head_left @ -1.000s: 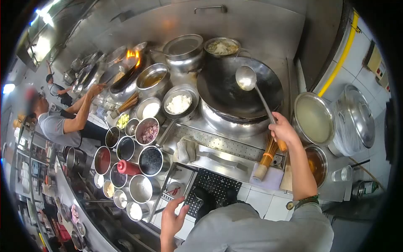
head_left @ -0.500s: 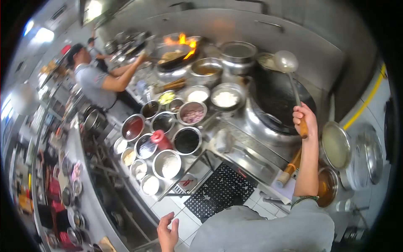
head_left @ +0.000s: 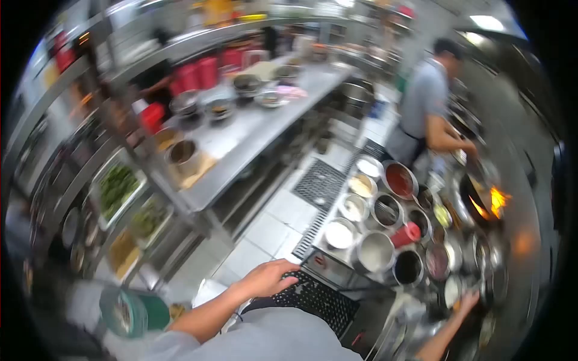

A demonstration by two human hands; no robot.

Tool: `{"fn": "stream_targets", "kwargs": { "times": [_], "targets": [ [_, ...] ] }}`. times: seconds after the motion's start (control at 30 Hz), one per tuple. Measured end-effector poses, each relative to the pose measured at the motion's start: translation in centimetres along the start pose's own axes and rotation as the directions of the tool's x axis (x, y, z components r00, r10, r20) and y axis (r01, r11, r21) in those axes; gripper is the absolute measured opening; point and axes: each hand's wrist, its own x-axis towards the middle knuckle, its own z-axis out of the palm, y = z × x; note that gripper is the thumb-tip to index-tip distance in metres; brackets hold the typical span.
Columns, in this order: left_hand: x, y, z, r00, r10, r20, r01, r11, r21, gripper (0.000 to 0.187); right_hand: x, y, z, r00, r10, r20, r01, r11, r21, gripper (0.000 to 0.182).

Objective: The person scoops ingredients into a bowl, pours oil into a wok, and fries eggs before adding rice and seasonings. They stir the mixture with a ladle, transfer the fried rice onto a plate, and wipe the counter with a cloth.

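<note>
My left hand (head_left: 268, 278) reaches out in front of my body, fingers stretched and thumb apart, holding nothing. It is near the corner of the steel seasoning stand. At the lower right, my right hand (head_left: 466, 301) is closed around the wooden handle of a ladle (head_left: 456, 306); motion blur hides most of the ladle. Beside that hand stand seasoning pots, including one with white contents (head_left: 453, 291) and one with dark liquid (head_left: 408, 268). A red-capped bottle (head_left: 406, 234) leans among the pots, near a large pot of pale contents (head_left: 376, 251).
A co-worker (head_left: 424, 102) stands at a flaming wok (head_left: 472, 195) at the right. A steel prep counter (head_left: 241, 144) with bowls runs along the left. Below it are trays of greens (head_left: 119, 183) and a green bucket (head_left: 135, 313). A black perforated mat (head_left: 319, 301) lies underfoot.
The view has swung left toward the prep counter. My right hand with the ladle, earlier raised over the large wok, is now lower beside the pots. My left hand extends further forward.
</note>
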Motion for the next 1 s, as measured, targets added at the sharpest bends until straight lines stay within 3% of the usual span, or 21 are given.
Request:
{"fn": "stream_targets", "kwargs": {
  "times": [0.07,0.1,0.13,0.17,0.23,0.27,0.3,0.37,0.47,0.5,0.53,0.6,0.67,0.7,0.83,0.93,1.0],
  "targets": [
    [-0.8,-1.6,0.7,0.994,-0.057,-0.097,0.054,0.998,-0.030,0.035,-3.7,-6.5,3.3,0.992,0.124,0.033,-0.128,0.948,0.292,0.024],
    [-1.7,-2.3,0.5,0.991,-0.068,-0.118,0.064,0.997,-0.032,0.035,-6.4,-9.0,4.7,0.971,0.236,0.037,-0.210,0.770,0.602,0.023],
    [-2.6,-2.5,0.1,0.985,-0.101,-0.141,0.098,0.995,-0.026,0.036,-7.1,-10.4,4.9,0.974,0.143,0.178,-0.228,0.644,0.730,0.022],
    [-3.3,-3.3,0.1,0.975,-0.167,-0.149,0.163,0.986,-0.038,0.036,-7.9,-11.8,5.2,0.949,0.046,0.313,-0.293,0.498,0.816,0.023],
    [-4.4,-5.3,0.7,0.946,-0.287,-0.148,0.277,0.957,-0.086,0.036,-20.0,-26.7,6.3,0.968,0.062,0.244,-0.239,0.535,0.810,0.059],
    [-4.4,-6.3,0.4,0.931,-0.334,-0.145,0.321,0.941,-0.103,0.036,-24.0,-32.0,8.2,0.977,0.161,0.139,-0.201,0.488,0.849,0.039],
    [-4.1,-6.9,-0.1,0.923,-0.347,-0.166,0.330,0.936,-0.122,0.036,-23.1,-29.4,9.8,0.969,0.040,0.243,-0.244,0.299,0.923,0.030],
    [-3.0,-8.6,-1.9,0.912,-0.359,-0.196,0.335,0.931,-0.148,0.037,-22.8,-27.6,12.2,0.952,-0.179,0.247,-0.168,0.366,0.915,0.033],
    [0.2,-12.8,-5.4,0.901,-0.320,-0.292,0.306,0.947,-0.095,0.039,-27.0,-33.0,18.9,0.869,-0.273,0.412,-0.383,0.155,0.911,0.024],
    [1.3,-14.0,-6.8,0.893,-0.314,-0.322,0.302,0.949,-0.087,0.039,-27.1,-32.0,21.7,0.778,-0.480,0.405,-0.425,0.072,0.902,0.027],
    [2.4,-15.4,-8.5,0.884,-0.306,-0.353,0.298,0.951,-0.078,0.039,-29.8,-34.2,23.6,0.830,-0.358,0.427,-0.427,0.083,0.900,0.028],
    [4.5,-17.9,-12.0,0.863,-0.294,-0.410,0.292,0.954,-0.070,0.039,-31.4,-34.1,28.6,0.633,-0.569,0.525,-0.544,0.155,0.825,0.028],
    [6.8,-20.0,-15.1,0.846,-0.271,-0.459,0.275,0.960,-0.060,0.039,-36.2,-35.5,32.7,0.623,-0.452,0.638,-0.663,0.126,0.738,0.027],
    [7.9,-21.0,-16.8,0.840,-0.258,-0.478,0.271,0.962,-0.043,0.039,-38.8,-37.0,34.3,0.556,-0.456,0.695,-0.722,0.149,0.676,0.023],
    [13.3,-23.8,-22.1,0.865,-0.234,-0.443,0.229,0.971,-0.067,0.040,-45.9,-38.4,40.0,0.447,-0.253,0.858,-0.867,0.114,0.485,0.028],
    [18.6,-27.6,-25.2,0.826,-0.263,-0.498,0.218,0.965,-0.147,0.043,-48.5,-39.6,44.0,0.339,-0.136,0.931,-0.934,0.071,0.350,0.027],
    [22.9,-32.8,-26.6,0.773,-0.204,-0.601,0.197,0.977,-0.078,0.046,-49.0,-39.6,47.0,0.280,-0.067,0.958,-0.957,0.057,0.284,0.027]
  ]
}}
